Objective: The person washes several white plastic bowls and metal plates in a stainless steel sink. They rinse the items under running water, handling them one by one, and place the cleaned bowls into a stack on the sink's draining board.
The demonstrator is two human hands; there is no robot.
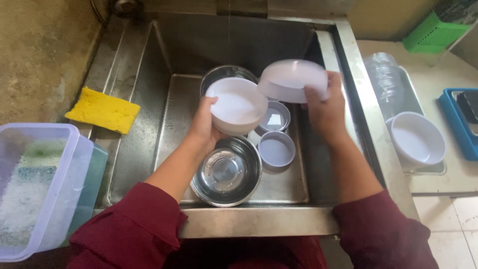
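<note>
My left hand point(203, 123) grips a white bowl point(239, 105) by its left rim, held over the steel sink point(164, 124). My right hand point(326, 107) holds a second white bowl point(291, 79), tipped away and lifted above the sink's right side. Below them in the basin stand a steel bowl point(227, 172) at the front, another steel bowl point(224, 73) at the back, and two small pale cups point(276, 149) point(275, 117).
A yellow sponge point(103, 109) lies on the sink's left ledge. A clear plastic tub point(35, 189) with scouring pads stands at the front left. On the right counter a white bowl point(416, 139) rests on a tray, beside a blue tray point(460, 124) and a green basket point(430, 35).
</note>
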